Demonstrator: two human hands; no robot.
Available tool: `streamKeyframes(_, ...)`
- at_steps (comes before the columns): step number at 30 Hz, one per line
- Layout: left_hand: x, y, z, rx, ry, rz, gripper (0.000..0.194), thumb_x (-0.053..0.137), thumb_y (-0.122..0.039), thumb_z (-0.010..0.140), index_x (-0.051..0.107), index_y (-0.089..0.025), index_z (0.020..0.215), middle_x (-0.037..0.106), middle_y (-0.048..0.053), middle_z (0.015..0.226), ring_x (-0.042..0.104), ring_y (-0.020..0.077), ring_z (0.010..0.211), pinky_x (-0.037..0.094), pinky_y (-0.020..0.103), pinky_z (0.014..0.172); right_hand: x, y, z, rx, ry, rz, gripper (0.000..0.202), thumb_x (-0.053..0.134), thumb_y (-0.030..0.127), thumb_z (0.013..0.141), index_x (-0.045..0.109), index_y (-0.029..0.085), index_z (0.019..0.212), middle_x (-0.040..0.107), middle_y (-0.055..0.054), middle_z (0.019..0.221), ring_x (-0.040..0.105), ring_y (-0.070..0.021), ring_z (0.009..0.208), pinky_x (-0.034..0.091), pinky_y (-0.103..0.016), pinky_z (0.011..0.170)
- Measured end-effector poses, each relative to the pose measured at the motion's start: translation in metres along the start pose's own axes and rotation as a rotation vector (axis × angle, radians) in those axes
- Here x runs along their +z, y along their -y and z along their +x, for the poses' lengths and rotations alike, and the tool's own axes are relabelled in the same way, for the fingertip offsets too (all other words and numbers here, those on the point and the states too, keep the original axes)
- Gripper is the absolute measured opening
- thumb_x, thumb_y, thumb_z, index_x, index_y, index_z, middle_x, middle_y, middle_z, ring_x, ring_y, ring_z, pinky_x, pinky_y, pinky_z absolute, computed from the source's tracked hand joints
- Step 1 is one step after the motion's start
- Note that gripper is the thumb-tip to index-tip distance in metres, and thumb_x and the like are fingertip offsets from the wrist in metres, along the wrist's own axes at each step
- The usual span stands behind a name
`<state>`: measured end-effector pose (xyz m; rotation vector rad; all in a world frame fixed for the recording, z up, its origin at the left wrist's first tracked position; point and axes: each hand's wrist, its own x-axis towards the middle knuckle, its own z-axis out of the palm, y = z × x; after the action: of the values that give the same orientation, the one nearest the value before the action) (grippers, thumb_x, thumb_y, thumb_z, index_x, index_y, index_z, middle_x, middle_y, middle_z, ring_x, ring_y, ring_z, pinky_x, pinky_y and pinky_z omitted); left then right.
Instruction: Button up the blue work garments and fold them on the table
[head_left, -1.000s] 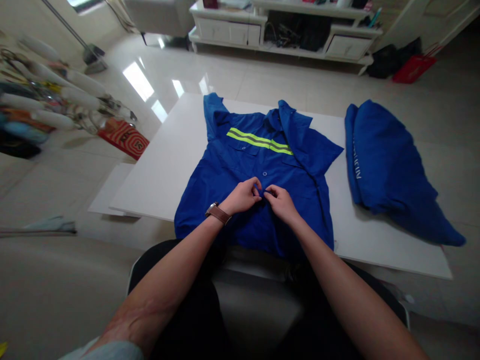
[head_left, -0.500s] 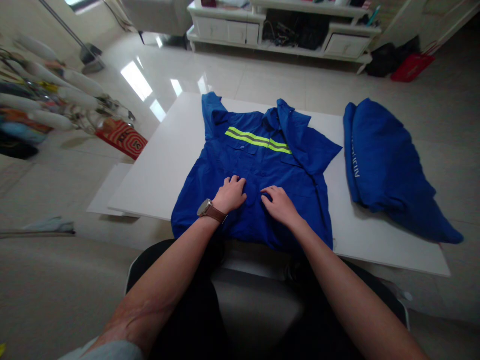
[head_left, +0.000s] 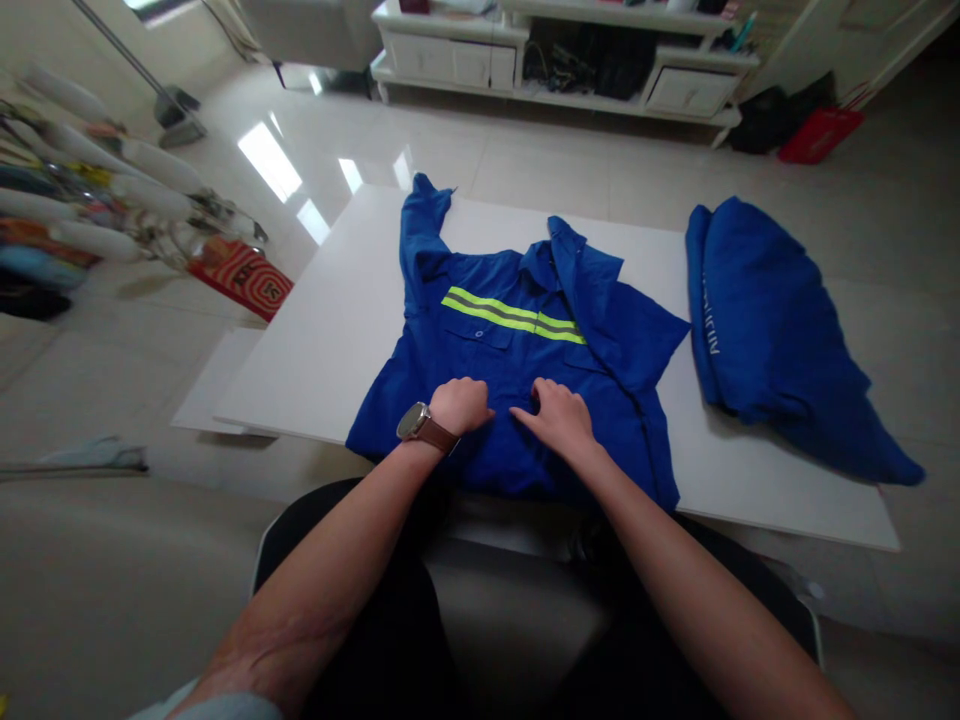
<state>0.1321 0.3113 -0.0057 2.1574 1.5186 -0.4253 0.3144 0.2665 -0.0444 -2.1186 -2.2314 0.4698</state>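
Observation:
A blue work jacket (head_left: 487, 365) with a yellow-and-grey reflective stripe lies front up across the white table, its lower part hanging toward my lap. My left hand (head_left: 459, 405), a watch at its wrist, is closed on the cloth below the chest pocket, fingers curled under. To its right, my right hand (head_left: 556, 415) also has its fingers bent into the cloth, thumb pointing left. The fingertips of both are partly hidden. One sleeve sticks out at the far left; the other lies folded over the right side of the jacket.
A folded blue garment (head_left: 780, 320) with white lettering rests on the right of the white table (head_left: 315, 330). Beyond stands a white cabinet (head_left: 450, 62). A red patterned box (head_left: 244, 280) and a rack of clutter are at the left; a red bag (head_left: 821, 135) sits at the back right.
Both hands have curled their fingers into the cloth. The jacket's upper part and stripe have slid toward me, and the left sleeve is stretched out longer. The folded garment stays put.

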Motion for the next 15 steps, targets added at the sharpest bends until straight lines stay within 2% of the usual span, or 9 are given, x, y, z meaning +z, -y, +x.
streamKeyframes(3, 0.005, 0.002, 0.003, 0.024, 0.035, -0.037, 0.028, 0.067, -0.042, 0.088, 0.079, -0.017, 0.092, 0.078, 0.021, 0.099, 0.074, 0.0375, 0.102, 0.057, 0.043, 0.086, 0.008, 0.002, -0.001, 0.021, 0.004, -0.034, 0.034, 0.070, 0.048, 0.089, 0.064, 0.019, 0.107, 0.070, -0.012, 0.112, 0.062, -0.0297, 0.105, 0.043, -0.038, 0.084)
streamKeyframes(5, 0.007, 0.002, 0.005, 0.042, 0.013, -0.055, 0.026, 0.067, -0.041, 0.088, 0.079, -0.018, 0.091, 0.078, 0.020, 0.099, 0.074, 0.0371, 0.101, 0.057, 0.043, 0.086, 0.011, 0.004, -0.003, 0.020, 0.030, -0.043, 0.028, 0.067, 0.045, 0.091, 0.065, 0.019, 0.103, 0.070, -0.013, 0.112, 0.061, -0.0299, 0.107, 0.043, -0.039, 0.086)
streamKeyframes(10, 0.009, -0.001, 0.006, 0.086, -0.011, -0.073, 0.026, 0.065, -0.043, 0.090, 0.079, -0.020, 0.094, 0.078, 0.018, 0.101, 0.074, 0.0347, 0.102, 0.055, 0.041, 0.088, 0.012, 0.009, -0.005, 0.038, 0.044, -0.063, 0.035, 0.064, 0.051, 0.092, 0.067, 0.019, 0.102, 0.069, -0.015, 0.115, 0.060, -0.0330, 0.109, 0.044, -0.042, 0.086)
streamKeyframes(13, 0.011, -0.002, 0.007, 0.099, -0.022, -0.069, 0.027, 0.065, -0.043, 0.090, 0.078, -0.021, 0.097, 0.077, 0.017, 0.104, 0.073, 0.0351, 0.102, 0.055, 0.041, 0.089, 0.009, 0.009, -0.005, 0.039, 0.074, -0.064, 0.020, 0.060, 0.033, 0.092, 0.067, 0.018, 0.103, 0.070, -0.015, 0.115, 0.061, -0.0320, 0.109, 0.045, -0.040, 0.085)
streamKeyframes(15, 0.012, -0.002, 0.008, 0.106, -0.052, -0.087, 0.024, 0.066, -0.041, 0.090, 0.077, -0.021, 0.097, 0.077, 0.016, 0.104, 0.073, 0.0344, 0.101, 0.054, 0.040, 0.089, 0.006, 0.008, -0.005, 0.026, 0.082, -0.034, 0.017, 0.054, 0.022, 0.092, 0.068, 0.019, 0.102, 0.070, -0.015, 0.113, 0.062, -0.0299, 0.107, 0.044, -0.038, 0.083)
